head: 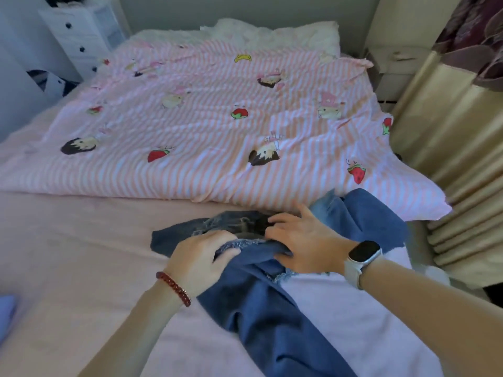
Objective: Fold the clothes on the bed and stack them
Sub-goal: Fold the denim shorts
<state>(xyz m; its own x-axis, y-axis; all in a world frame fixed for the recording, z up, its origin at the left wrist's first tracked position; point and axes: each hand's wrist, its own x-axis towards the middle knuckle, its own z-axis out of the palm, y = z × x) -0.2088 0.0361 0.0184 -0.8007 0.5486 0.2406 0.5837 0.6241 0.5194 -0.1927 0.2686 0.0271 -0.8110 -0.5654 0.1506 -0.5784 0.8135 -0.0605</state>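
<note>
A pair of blue jeans (275, 319) with frayed hems lies crumpled on the pink bed sheet (81, 254), running from the lower middle up to the right. My left hand (201, 257), with a red bead bracelet on the wrist, grips a frayed hem of the denim. My right hand (302, 243), with a watch on the wrist, grips the same bunched edge between thumb and fingers, just to the right of my left hand.
A pink-and-white striped quilt (217, 126) with strawberry and cartoon prints covers the far half of the bed. White pillows (272, 34) lie at the head. A white drawer unit (81, 36) stands at the back left. Beige curtains (449, 159) hang along the right edge.
</note>
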